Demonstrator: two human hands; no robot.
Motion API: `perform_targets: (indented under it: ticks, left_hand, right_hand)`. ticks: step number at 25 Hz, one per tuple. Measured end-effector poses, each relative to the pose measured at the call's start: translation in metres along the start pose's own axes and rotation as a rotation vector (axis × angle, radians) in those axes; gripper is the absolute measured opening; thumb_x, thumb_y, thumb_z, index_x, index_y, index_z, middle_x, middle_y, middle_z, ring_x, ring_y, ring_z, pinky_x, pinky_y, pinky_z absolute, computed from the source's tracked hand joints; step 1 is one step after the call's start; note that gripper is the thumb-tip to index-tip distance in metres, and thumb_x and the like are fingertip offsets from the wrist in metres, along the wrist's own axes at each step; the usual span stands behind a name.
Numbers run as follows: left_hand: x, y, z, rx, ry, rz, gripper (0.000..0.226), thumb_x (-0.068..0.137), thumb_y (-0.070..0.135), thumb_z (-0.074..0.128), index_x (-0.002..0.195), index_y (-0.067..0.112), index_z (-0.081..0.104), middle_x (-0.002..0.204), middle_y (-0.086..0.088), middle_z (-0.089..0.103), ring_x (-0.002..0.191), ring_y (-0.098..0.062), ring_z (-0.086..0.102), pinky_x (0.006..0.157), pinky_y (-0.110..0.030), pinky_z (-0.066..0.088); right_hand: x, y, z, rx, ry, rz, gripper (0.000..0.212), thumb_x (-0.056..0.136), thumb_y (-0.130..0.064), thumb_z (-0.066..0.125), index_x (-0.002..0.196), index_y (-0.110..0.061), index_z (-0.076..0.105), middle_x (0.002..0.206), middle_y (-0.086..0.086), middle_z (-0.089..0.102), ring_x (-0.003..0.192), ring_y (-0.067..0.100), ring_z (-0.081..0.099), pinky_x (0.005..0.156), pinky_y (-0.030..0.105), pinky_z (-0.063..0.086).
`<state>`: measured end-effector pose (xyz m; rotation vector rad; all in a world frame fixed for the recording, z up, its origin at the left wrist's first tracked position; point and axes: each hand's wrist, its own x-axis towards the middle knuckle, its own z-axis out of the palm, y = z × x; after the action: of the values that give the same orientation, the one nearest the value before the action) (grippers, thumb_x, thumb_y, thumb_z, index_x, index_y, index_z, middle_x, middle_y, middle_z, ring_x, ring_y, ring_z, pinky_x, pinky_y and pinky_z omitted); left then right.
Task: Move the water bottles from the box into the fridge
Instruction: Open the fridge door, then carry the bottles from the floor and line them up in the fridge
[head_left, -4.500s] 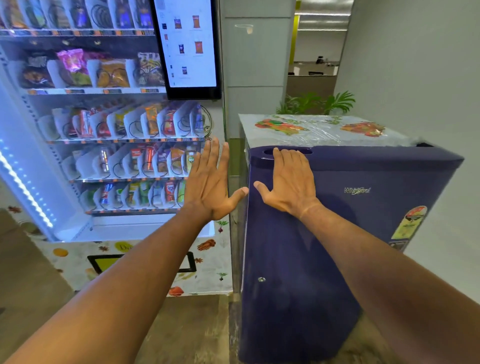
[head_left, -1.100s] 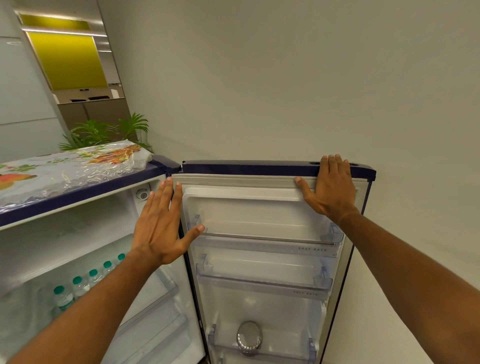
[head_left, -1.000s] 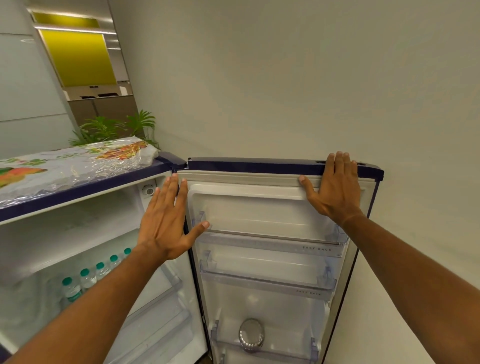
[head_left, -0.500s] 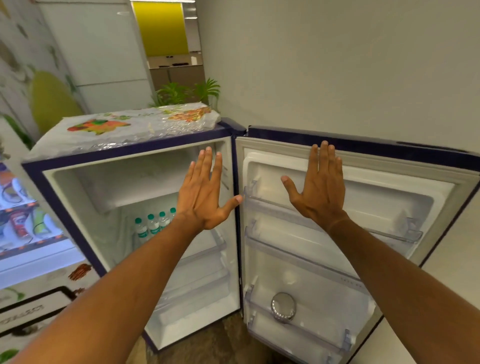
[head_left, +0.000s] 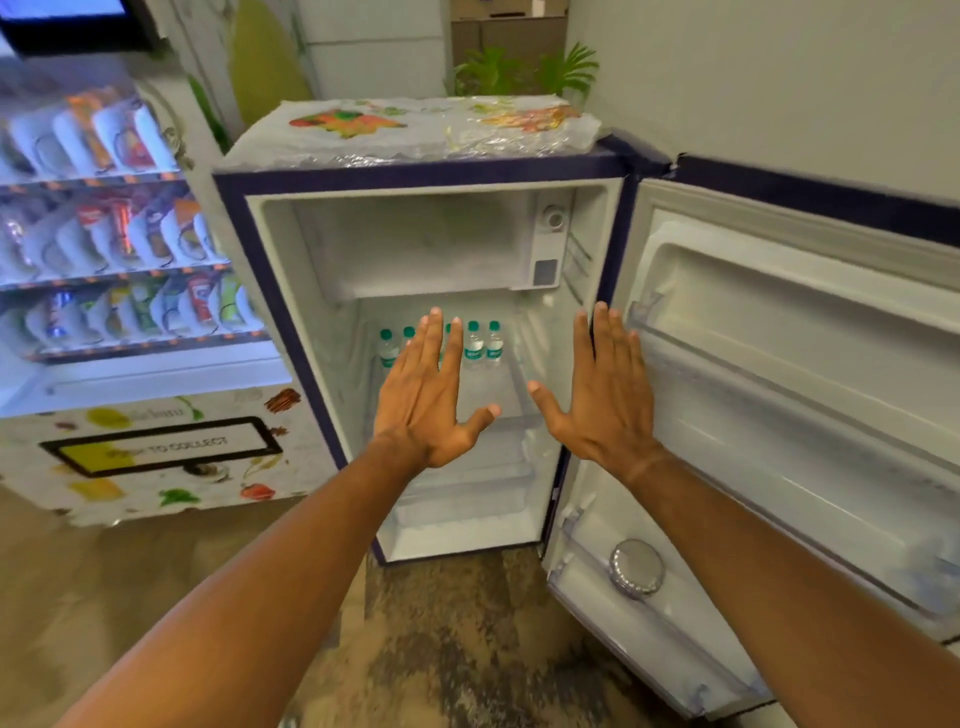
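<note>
A row of green-capped water bottles (head_left: 474, 347) stands on the fridge's inner shelf (head_left: 491, 400).

Even, soft indoor light; the vending machine (head_left: 119, 234) glows cold blue-white at left. Glare on the plastic wrap (head_left: 415, 130). Everything slightly motion-blurred, edges bowed by the wide lens.

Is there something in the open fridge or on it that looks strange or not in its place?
Only small things: a crinkled plastic sheet covers the fridge top, and a round metal object lies alone in the lowest door rack. The water bottles stand upright.
</note>
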<state>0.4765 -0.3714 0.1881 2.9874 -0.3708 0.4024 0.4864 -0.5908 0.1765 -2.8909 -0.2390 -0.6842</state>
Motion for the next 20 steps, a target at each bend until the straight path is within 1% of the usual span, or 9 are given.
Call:
perform_targets:
  ticks: [5,8,12,15,17,20]
  left_hand:
    - [-0.024,-0.053,0.037,0.001,-0.076,-0.116,0.106,0.079,0.082,0.017,0.154,0.012,-0.010,0.161,-0.014,-0.015,0.150,-0.028,-0.009,0.123,-0.044,0.009]
    - [-0.018,-0.084,0.065,-0.017,-0.132,-0.158,0.105,0.080,0.081,0.020,0.153,0.012,-0.012,0.161,-0.014,-0.016,0.150,-0.027,-0.011,0.123,-0.043,0.006]
    - [0.005,-0.124,0.102,-0.026,-0.195,-0.174,0.105,0.083,0.079,0.033,0.154,0.012,-0.008,0.161,-0.014,-0.016,0.150,-0.028,-0.009,0.121,-0.041,0.004]
    - [0.032,-0.153,0.137,-0.008,-0.243,-0.168,0.104,0.085,0.075,0.037,0.154,0.014,-0.009,0.161,-0.013,-0.016,0.150,-0.027,-0.008,0.120,-0.040,0.005]
    - [0.056,-0.170,0.173,-0.012,-0.232,-0.155,0.104,0.084,0.075,0.039,0.154,0.014,-0.007,0.162,-0.013,-0.013,0.150,-0.027,-0.006,0.121,-0.040,0.006]
    - [0.087,-0.185,0.232,-0.014,-0.228,-0.126,0.106,0.082,0.074,0.044,0.155,0.014,-0.004,0.162,-0.014,-0.010,0.150,-0.030,-0.003,0.121,-0.043,0.009]
  right_hand:
    - [0.004,-0.046,0.055,0.028,-0.114,-0.079,0.096,0.086,-0.068,0.037,0.153,-0.003,0.015,0.160,0.020,0.012,0.150,0.033,0.006,0.121,0.050,0.010]
    - [0.016,-0.069,0.094,0.021,-0.176,-0.125,0.095,0.087,-0.069,0.032,0.154,-0.004,0.011,0.161,0.019,0.007,0.150,0.031,0.001,0.122,0.049,0.006]
    - [0.050,-0.095,0.158,0.014,-0.239,-0.156,0.096,0.086,-0.070,0.030,0.153,-0.003,0.013,0.161,0.020,0.009,0.150,0.032,0.004,0.122,0.048,0.006]
    - [0.076,-0.108,0.211,0.027,-0.239,-0.156,0.096,0.086,-0.069,0.033,0.153,-0.004,0.012,0.161,0.019,0.008,0.150,0.032,0.004,0.122,0.046,0.005]
    - [0.094,-0.112,0.257,0.066,-0.250,-0.156,0.094,0.087,-0.066,0.037,0.154,-0.005,0.010,0.161,0.018,0.006,0.150,0.031,0.001,0.122,0.043,0.002]
    - [0.116,-0.106,0.322,0.083,-0.225,-0.159,0.091,0.089,-0.063,0.037,0.153,-0.005,0.012,0.161,0.018,0.009,0.150,0.032,0.006,0.121,0.044,0.005]
